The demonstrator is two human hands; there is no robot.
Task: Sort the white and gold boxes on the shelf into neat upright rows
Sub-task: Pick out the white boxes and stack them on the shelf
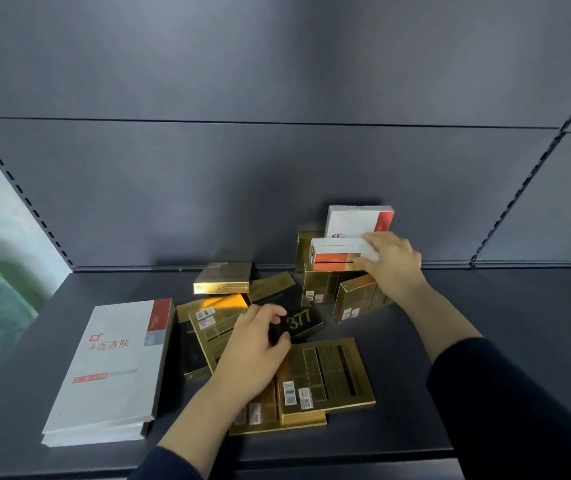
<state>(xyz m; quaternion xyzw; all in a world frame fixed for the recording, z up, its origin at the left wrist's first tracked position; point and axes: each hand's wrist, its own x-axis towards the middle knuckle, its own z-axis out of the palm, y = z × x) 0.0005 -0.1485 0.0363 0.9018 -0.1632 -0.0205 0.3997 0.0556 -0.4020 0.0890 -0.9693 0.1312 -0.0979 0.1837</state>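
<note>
- The shelf (415, 393) is dark grey, with a grey back panel (277, 185) rising behind it; the boxes sit mostly around its middle.
- The left hand (254, 351) reaches in from the near edge; its fingers and thumb are curled round the near-left end of a black box (303, 320) marked 377; that box rests tilted on top of the heap.
- The right hand (393, 263) is farther back and to the right; its fingers and thumb hold the right end of a white box (337, 251) with an orange strip; this box lies on its long side on top of some standing gold boxes (320, 287).
- Behind it a second white box (355, 221) stands by the back panel, leaning a little.
- Under and around the left hand lie the loose gold boxes (325, 372), flat, crooked and overlapping; a single gold box (223, 282) lies at the heap's far left.
- At the near left, the flat white boxes (114, 368) are stacked one on another, just beside the heap.
- Both arms are in dark sleeves (505, 393).
</note>
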